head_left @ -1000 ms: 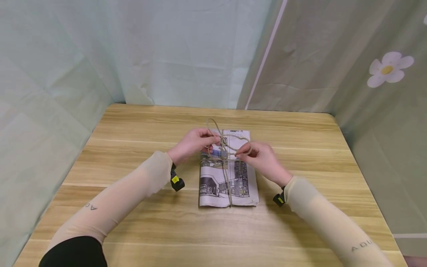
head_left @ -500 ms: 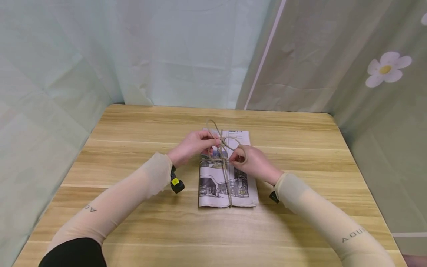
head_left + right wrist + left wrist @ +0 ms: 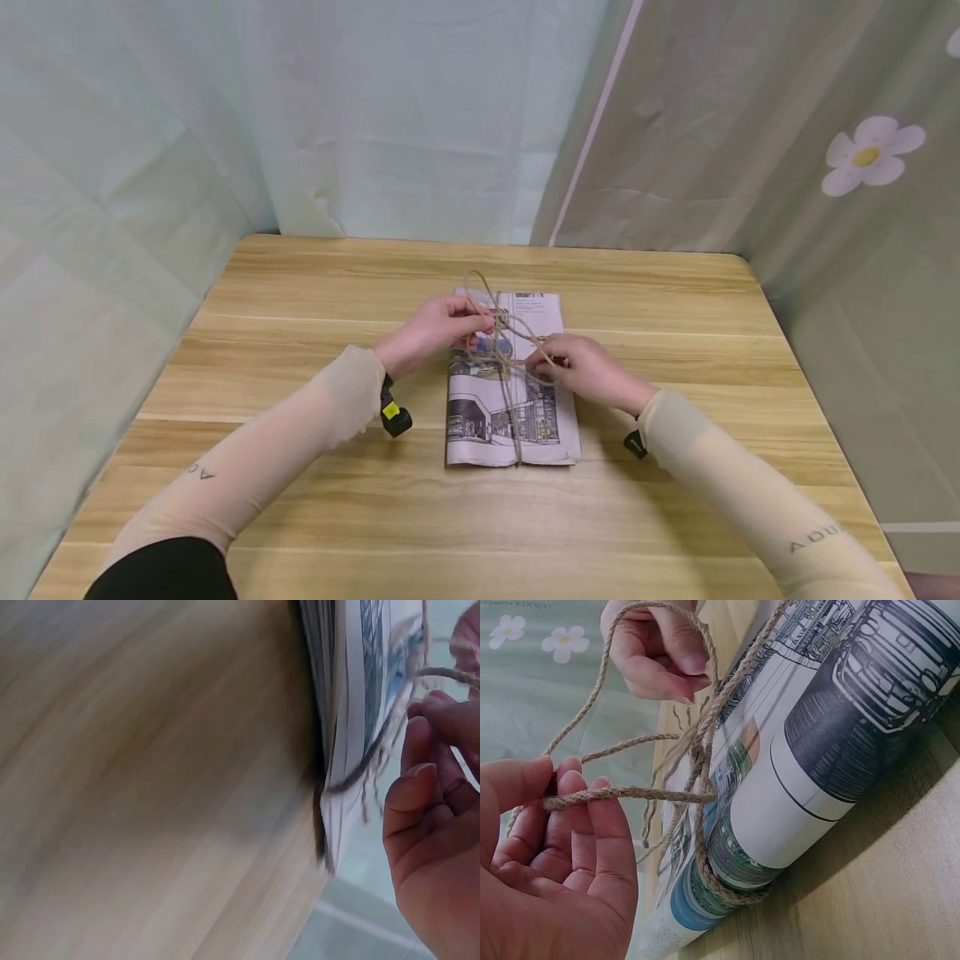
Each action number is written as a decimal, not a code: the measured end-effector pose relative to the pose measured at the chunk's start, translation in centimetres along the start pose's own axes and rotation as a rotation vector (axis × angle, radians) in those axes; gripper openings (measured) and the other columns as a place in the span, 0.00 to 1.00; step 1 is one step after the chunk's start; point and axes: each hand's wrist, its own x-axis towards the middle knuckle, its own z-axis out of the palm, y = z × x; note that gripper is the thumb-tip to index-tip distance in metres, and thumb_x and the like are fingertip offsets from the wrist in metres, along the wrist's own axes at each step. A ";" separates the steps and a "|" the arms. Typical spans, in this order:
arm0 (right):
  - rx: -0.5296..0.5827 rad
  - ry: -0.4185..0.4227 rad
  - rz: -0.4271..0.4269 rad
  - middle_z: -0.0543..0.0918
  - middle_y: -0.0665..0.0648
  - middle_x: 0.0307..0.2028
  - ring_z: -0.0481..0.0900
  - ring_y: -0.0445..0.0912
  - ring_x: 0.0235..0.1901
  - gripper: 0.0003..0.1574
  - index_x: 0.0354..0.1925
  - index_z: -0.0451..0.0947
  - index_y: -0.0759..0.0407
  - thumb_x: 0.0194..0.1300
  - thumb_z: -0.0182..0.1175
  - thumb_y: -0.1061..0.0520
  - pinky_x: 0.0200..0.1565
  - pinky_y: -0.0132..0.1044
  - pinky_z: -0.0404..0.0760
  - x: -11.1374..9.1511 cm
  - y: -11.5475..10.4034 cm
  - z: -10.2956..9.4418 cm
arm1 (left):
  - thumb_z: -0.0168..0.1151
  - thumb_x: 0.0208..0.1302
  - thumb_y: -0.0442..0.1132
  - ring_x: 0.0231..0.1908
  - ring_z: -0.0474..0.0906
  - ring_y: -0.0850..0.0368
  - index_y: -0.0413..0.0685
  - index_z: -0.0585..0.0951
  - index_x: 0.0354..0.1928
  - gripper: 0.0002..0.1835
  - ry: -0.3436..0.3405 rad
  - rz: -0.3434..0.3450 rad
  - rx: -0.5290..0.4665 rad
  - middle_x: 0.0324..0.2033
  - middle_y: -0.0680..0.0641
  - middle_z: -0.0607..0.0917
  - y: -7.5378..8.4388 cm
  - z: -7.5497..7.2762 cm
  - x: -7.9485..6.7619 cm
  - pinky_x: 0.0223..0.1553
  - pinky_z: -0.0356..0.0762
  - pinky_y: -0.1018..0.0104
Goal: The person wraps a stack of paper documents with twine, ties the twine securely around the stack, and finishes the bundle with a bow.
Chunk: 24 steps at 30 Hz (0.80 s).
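Observation:
A folded bundle of newspapers (image 3: 487, 450) lies on the table, bound crosswise with jute twine (image 3: 507, 398). My left hand (image 3: 429, 335) is over its upper left part, pinching a loop of the twine between thumb and fingers; the left wrist view shows this twine (image 3: 637, 793) running from the fingertips to the crossing on the bundle. At the bundle's right side is my right hand (image 3: 596, 372), fingers curled and thumb against the index finger, with a twine loop passing over them. In the right wrist view the right hand (image 3: 439, 825) partly hides what its fingertips pinch.
The wooden table (image 3: 337, 508) extends around the bundle on all sides. Pale curtains (image 3: 420, 125) hang behind and beside it, with a printed flower (image 3: 866, 157) at the right. A black wrist camera (image 3: 396, 419) sits below the left hand.
My right hand first moved left and in toward the knot, then back to the right and slightly lower, with the twine loop shifting along. My left hand stays nearly still, holding its loop.

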 end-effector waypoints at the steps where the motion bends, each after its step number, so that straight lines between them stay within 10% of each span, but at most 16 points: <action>1: 0.009 0.016 0.008 0.87 0.50 0.46 0.83 0.46 0.46 0.11 0.48 0.88 0.53 0.70 0.65 0.62 0.51 0.46 0.82 -0.1 0.3 -0.3 | 0.63 0.74 0.40 0.34 0.78 0.54 0.38 0.82 0.49 0.12 -0.003 0.000 -0.005 0.49 0.37 0.84 0.0 -0.1 0.0 0.48 0.81 0.49; 8: 0.141 0.011 0.149 0.87 0.55 0.40 0.81 0.50 0.33 0.10 0.49 0.87 0.56 0.74 0.62 0.57 0.35 0.39 0.82 0.8 1.2 -2.5 | 0.64 0.73 0.42 0.35 0.78 0.52 0.42 0.83 0.46 0.10 -0.012 0.009 0.021 0.49 0.36 0.84 -0.4 -0.3 -0.2 0.51 0.79 0.44; 18: 0.227 -0.090 0.199 0.88 0.51 0.43 0.81 0.46 0.41 0.17 0.49 0.89 0.51 0.71 0.65 0.44 0.43 0.41 0.79 5.2 0.1 -3.7 | 0.65 0.72 0.43 0.34 0.77 0.54 0.40 0.84 0.47 0.12 -0.023 0.013 0.036 0.48 0.31 0.82 -0.7 -0.3 -0.2 0.44 0.78 0.53; 24: 0.271 -0.284 0.236 0.75 0.47 0.23 0.63 0.41 0.21 0.19 0.45 0.90 0.47 0.67 0.67 0.37 0.26 0.35 0.66 7.5 -0.3 -3.1 | 0.66 0.72 0.44 0.37 0.78 0.48 0.42 0.84 0.47 0.12 -0.053 0.016 0.042 0.44 0.32 0.82 -0.9 -0.2 -0.4 0.47 0.80 0.47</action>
